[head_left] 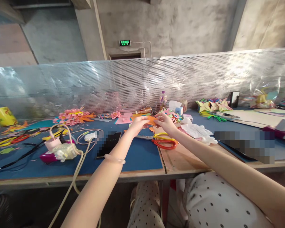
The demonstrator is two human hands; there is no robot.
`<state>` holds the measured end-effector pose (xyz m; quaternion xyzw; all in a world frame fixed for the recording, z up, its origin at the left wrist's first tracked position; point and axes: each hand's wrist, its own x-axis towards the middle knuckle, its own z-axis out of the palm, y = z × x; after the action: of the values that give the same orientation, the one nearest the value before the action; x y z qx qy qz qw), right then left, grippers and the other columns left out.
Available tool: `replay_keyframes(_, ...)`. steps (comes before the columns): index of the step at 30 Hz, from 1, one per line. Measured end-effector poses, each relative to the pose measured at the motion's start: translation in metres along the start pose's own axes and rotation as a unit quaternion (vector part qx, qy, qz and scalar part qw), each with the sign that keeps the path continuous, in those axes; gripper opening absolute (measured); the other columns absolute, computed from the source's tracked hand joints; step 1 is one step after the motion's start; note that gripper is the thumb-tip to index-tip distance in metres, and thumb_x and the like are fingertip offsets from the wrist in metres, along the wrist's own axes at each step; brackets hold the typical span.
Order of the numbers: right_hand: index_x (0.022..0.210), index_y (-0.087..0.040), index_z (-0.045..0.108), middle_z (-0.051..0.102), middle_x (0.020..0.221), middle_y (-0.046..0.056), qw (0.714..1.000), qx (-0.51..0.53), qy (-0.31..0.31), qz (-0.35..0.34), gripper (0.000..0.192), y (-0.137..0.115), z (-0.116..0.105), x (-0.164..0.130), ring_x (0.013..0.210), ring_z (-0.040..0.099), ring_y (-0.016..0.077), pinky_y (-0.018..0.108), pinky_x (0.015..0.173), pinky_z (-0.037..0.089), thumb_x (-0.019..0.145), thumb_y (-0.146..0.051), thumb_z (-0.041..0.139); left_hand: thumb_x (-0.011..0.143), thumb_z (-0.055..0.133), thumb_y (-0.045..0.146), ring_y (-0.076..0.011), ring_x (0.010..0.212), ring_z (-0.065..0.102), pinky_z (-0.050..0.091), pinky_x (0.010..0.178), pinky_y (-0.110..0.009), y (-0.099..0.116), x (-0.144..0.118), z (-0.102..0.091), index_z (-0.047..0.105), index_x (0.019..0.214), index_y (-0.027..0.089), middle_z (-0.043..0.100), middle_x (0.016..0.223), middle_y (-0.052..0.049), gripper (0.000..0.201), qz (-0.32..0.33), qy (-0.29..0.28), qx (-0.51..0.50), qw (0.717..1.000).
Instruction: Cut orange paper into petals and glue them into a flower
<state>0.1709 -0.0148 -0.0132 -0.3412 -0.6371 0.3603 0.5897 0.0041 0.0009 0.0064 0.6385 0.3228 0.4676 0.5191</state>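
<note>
Between my two hands is a small piece of orange paper (151, 120), held above the table. My left hand (140, 124) pinches its left side, and my right hand (165, 122) grips the right side. Just below them lies a pair of scissors (165, 142) with red and yellow handles, blades toward the left. Pink and orange sheets of paper (123, 118) lie behind my left hand. Colourful paper flowers (170, 114) sit behind my right hand.
On the left stand a purple power strip (47, 157) with cables and a dark phone (109, 144). A pile of pink paper flowers (72, 116) lies farther back. Crumpled white plastic (199, 131) is on the right. A perforated metal screen (133, 82) borders the table's far side.
</note>
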Motion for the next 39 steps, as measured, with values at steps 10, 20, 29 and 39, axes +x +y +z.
replay_keyframes(10,0.097,-0.019,0.068,0.070,0.091,0.005,0.997,-0.053,-0.052,-0.032,0.026,0.002,-0.007,0.001,0.074,0.065,0.0158,0.033,0.075,0.052,0.071,-0.024,0.066,0.068,0.068,0.015,-0.0138,0.077,0.063,0.045,0.072,-0.028,0.004,0.001,-0.007,0.071,0.093,0.012,0.070,0.091,-0.010,0.025,-0.003,0.024,-0.017,1.000)
replay_keyframes(20,0.081,-0.018,0.071,0.070,0.085,0.005,0.997,-0.071,0.021,-0.031,0.032,0.001,-0.007,0.003,0.075,0.063,0.0175,0.032,0.070,0.051,0.068,-0.047,0.071,0.073,0.071,0.039,-0.0191,0.090,0.064,0.047,0.077,-0.030,0.007,-0.002,-0.004,0.069,0.101,0.015,0.069,0.104,-0.013,0.037,0.036,-0.056,0.028,0.997)
replay_keyframes(29,0.078,-0.015,0.069,0.068,0.078,0.004,0.999,0.027,0.027,0.000,0.029,-0.009,0.004,-0.004,0.071,0.063,0.0154,0.031,0.071,0.052,0.066,-0.041,0.075,0.072,0.072,0.036,-0.0184,0.085,0.065,0.049,0.082,-0.037,0.003,0.001,-0.002,0.067,0.092,0.012,0.069,0.095,-0.011,0.032,0.073,-0.019,0.034,0.997)
replay_keyframes(39,0.076,-0.016,0.064,0.066,0.072,0.002,0.997,0.053,0.054,-0.007,0.029,-0.004,0.007,-0.003,0.068,0.062,0.0149,0.030,0.067,0.052,0.063,-0.039,0.076,0.069,0.074,0.033,-0.0166,0.078,0.064,0.050,0.079,-0.035,0.004,-0.001,0.004,0.070,0.085,0.013,0.069,0.087,-0.008,0.026,0.070,0.043,0.044,0.996)
